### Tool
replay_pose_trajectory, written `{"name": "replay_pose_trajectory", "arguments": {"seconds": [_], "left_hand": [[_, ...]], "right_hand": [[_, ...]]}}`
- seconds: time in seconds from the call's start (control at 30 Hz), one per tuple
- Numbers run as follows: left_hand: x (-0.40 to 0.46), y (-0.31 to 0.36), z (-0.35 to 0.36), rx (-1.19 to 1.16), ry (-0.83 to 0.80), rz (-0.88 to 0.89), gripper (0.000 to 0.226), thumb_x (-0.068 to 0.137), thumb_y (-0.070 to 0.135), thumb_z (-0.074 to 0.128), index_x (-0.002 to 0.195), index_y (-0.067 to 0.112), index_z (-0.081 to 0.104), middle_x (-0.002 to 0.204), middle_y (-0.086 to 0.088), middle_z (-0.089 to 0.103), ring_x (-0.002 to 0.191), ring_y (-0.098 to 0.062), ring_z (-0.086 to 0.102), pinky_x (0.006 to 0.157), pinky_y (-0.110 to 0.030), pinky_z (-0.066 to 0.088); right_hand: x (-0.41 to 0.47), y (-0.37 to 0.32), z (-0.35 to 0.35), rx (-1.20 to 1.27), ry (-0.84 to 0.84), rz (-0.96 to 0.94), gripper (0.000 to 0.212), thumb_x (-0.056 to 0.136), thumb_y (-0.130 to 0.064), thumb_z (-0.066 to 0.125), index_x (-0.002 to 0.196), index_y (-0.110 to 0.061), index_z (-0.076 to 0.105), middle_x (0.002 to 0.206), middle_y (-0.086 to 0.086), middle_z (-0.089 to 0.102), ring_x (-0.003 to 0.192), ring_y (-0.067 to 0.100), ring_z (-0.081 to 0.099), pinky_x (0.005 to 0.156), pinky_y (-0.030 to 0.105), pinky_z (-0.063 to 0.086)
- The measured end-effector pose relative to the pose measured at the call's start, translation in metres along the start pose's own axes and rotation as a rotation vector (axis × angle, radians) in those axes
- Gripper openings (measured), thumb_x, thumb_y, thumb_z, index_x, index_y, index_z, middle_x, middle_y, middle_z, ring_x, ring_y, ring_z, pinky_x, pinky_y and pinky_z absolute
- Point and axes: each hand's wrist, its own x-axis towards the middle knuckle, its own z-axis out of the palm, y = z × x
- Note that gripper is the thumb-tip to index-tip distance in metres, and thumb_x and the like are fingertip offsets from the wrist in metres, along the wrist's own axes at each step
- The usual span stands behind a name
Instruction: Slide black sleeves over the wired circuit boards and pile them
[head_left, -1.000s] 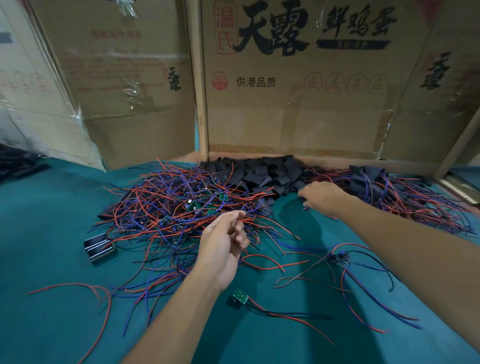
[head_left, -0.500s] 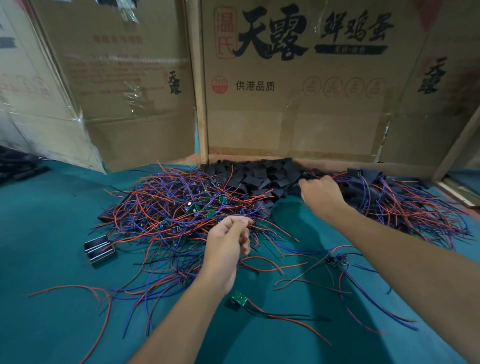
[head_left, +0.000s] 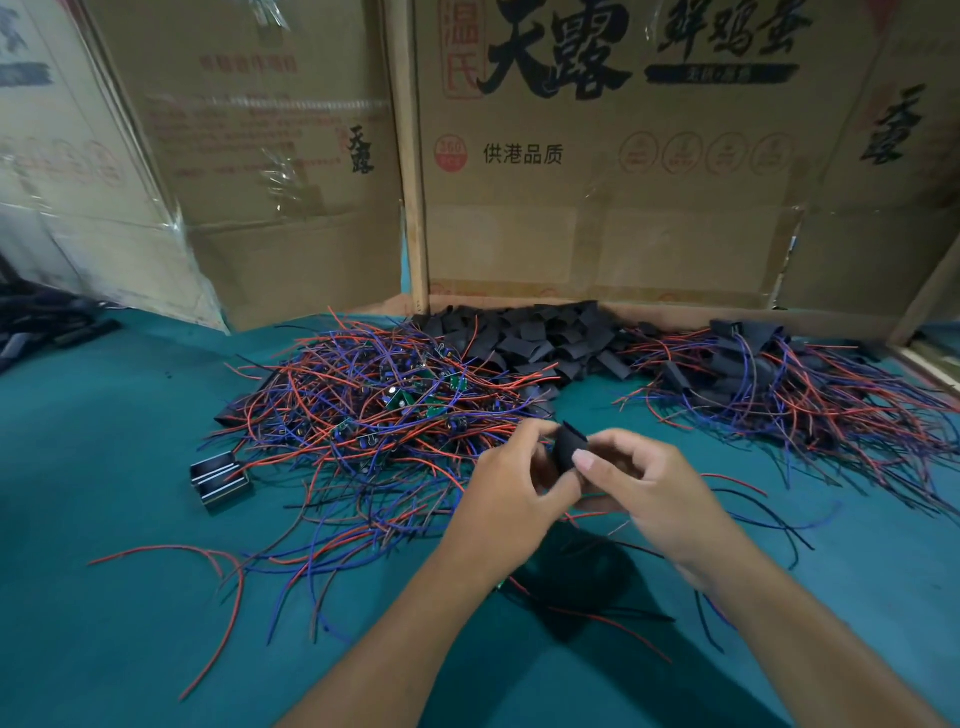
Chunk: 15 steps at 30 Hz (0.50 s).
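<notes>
A black sleeve (head_left: 567, 446) is held between both hands at the centre, above the green table. My right hand (head_left: 631, 486) pinches it with thumb and fingers; my left hand (head_left: 511, 486) curls round its left side. Whether a board is inside the sleeve is hidden. A tangle of bare wired circuit boards (head_left: 384, 410) with red and blue wires lies to the left. Loose black sleeves (head_left: 540, 340) are heaped at the back. Sleeved boards (head_left: 753, 374) are piled at the right.
Cardboard boxes (head_left: 597, 197) wall off the back. A small black and silver clip-like part (head_left: 221, 478) lies left of the tangle. Stray wires (head_left: 208, 587) trail over the green table (head_left: 104, 519), and a wired board lies partly hidden under my forearms (head_left: 582, 608).
My right hand has come back from the sleeve heap with a black sleeve. My left hand moved right to meet it, and both now hold the sleeve.
</notes>
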Motion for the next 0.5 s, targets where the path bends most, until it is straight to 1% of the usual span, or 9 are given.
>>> {"name": "replay_pose_trajectory", "arguments": {"seconds": [0.07,0.1,0.17,0.23,0.27,0.37,0.4,0.47,0.5], "left_hand": [[0.000,0.000,0.000,-0.031,-0.024,-0.002,0.026,0.081,0.028,0.066,0.105,0.033,0.058,0.068,0.013,0.060,0.059,-0.002,0.051,0.059,-0.013,0.039],[0.000,0.000,0.000,-0.037,-0.050,-0.001,0.030,0.081,0.027,0.066,0.107,0.036,0.057,0.071,0.012,0.062,0.060,-0.001,0.052,0.060,-0.013,0.040],[0.000,-0.001,0.000,-0.035,-0.107,0.016,0.038,0.082,0.022,0.068,0.114,0.039,0.057,0.075,0.011,0.063,0.062,-0.001,0.052,0.061,-0.016,0.043],[0.001,-0.003,-0.003,-0.031,-0.150,0.023,0.040,0.084,0.020,0.069,0.116,0.041,0.056,0.078,0.011,0.063,0.064,-0.003,0.053,0.064,-0.021,0.046],[0.001,-0.003,-0.005,-0.034,-0.167,0.029,0.040,0.085,0.020,0.069,0.115,0.042,0.056,0.079,0.012,0.063,0.065,-0.004,0.053,0.065,-0.023,0.047],[-0.001,0.001,-0.009,-0.027,-0.233,0.052,0.048,0.084,0.019,0.067,0.121,0.047,0.051,0.087,0.009,0.067,0.073,-0.013,0.061,0.073,-0.028,0.052],[-0.001,0.002,-0.011,-0.005,-0.258,0.060,0.051,0.084,0.019,0.067,0.125,0.045,0.052,0.089,0.007,0.068,0.075,-0.014,0.063,0.074,-0.027,0.052],[0.003,0.000,-0.020,0.111,-0.222,0.077,0.047,0.086,0.016,0.069,0.129,0.030,0.059,0.087,0.010,0.068,0.071,-0.004,0.059,0.072,-0.019,0.048],[0.007,-0.003,-0.029,0.185,-0.127,0.058,0.038,0.087,0.014,0.069,0.123,0.022,0.065,0.086,0.010,0.068,0.071,-0.002,0.058,0.072,-0.018,0.045]], "right_hand": [[-0.002,0.010,-0.004,0.119,-0.048,0.048,0.023,0.084,-0.023,0.068,0.104,-0.011,0.066,0.091,0.008,0.074,0.084,0.021,0.068,0.081,0.047,0.059],[-0.002,0.013,-0.005,0.118,-0.052,0.030,0.026,0.082,-0.028,0.068,0.103,-0.013,0.067,0.092,0.008,0.074,0.085,0.022,0.067,0.080,0.045,0.059],[-0.002,0.017,-0.006,0.022,-0.030,-0.038,0.026,0.083,-0.036,0.070,0.097,-0.015,0.070,0.088,0.006,0.072,0.084,0.022,0.067,0.080,0.046,0.059],[0.000,0.020,-0.009,-0.149,0.007,-0.093,0.030,0.083,-0.046,0.071,0.098,-0.019,0.068,0.091,0.000,0.073,0.088,0.018,0.069,0.086,0.047,0.056],[0.000,0.021,-0.010,-0.174,0.015,-0.104,0.033,0.080,-0.047,0.071,0.099,-0.021,0.067,0.094,-0.002,0.073,0.092,0.018,0.070,0.089,0.046,0.054],[0.002,0.025,-0.010,-0.014,0.003,-0.091,0.035,0.078,-0.041,0.073,0.106,-0.021,0.066,0.102,0.006,0.073,0.097,0.028,0.070,0.090,0.051,0.054],[0.002,0.025,-0.011,-0.008,0.003,-0.107,0.031,0.080,-0.039,0.072,0.106,-0.021,0.067,0.101,0.007,0.073,0.095,0.028,0.070,0.087,0.048,0.055],[0.003,0.025,-0.011,0.016,0.021,-0.130,0.015,0.088,-0.030,0.068,0.100,-0.022,0.069,0.095,0.007,0.074,0.087,0.027,0.072,0.076,0.038,0.059],[0.003,0.025,-0.011,0.068,0.046,-0.119,0.010,0.090,-0.026,0.067,0.098,-0.019,0.069,0.090,0.008,0.073,0.083,0.029,0.072,0.069,0.034,0.059]]}}
